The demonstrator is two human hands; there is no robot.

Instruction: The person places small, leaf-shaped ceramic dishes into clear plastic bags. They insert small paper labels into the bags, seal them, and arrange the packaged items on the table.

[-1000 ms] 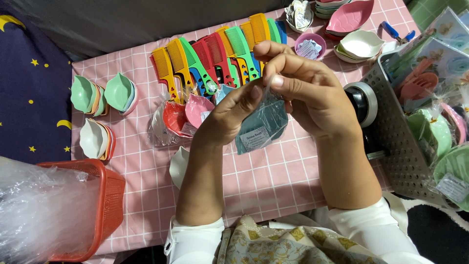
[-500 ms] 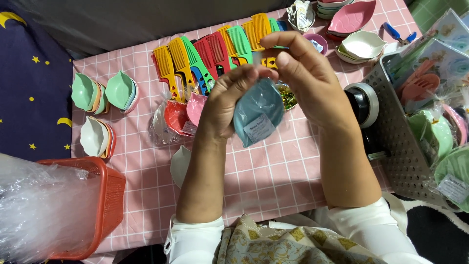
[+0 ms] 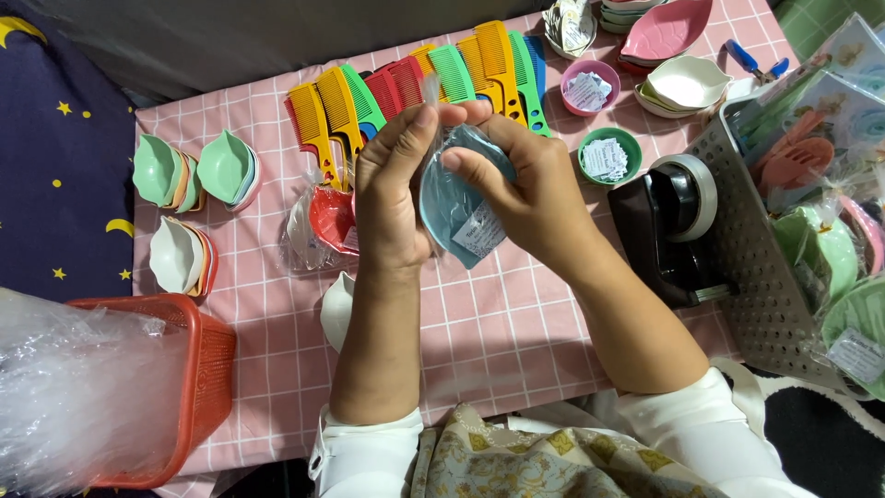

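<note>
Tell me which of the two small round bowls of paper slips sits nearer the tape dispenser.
The green bowl, beside the tape dispenser; the pink bowl sits farther back.

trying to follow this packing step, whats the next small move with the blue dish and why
Probably fold the bag's loose top over and reach for the tape dispenser: the blue dish with its label already sits in clear wrap, held by the left hand and right hand, the top still open.

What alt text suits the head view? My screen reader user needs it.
Both hands, left hand and right hand, hold a blue leaf-shaped dish in clear wrap above a pink checked tablecloth, with coloured combs behind.
</note>
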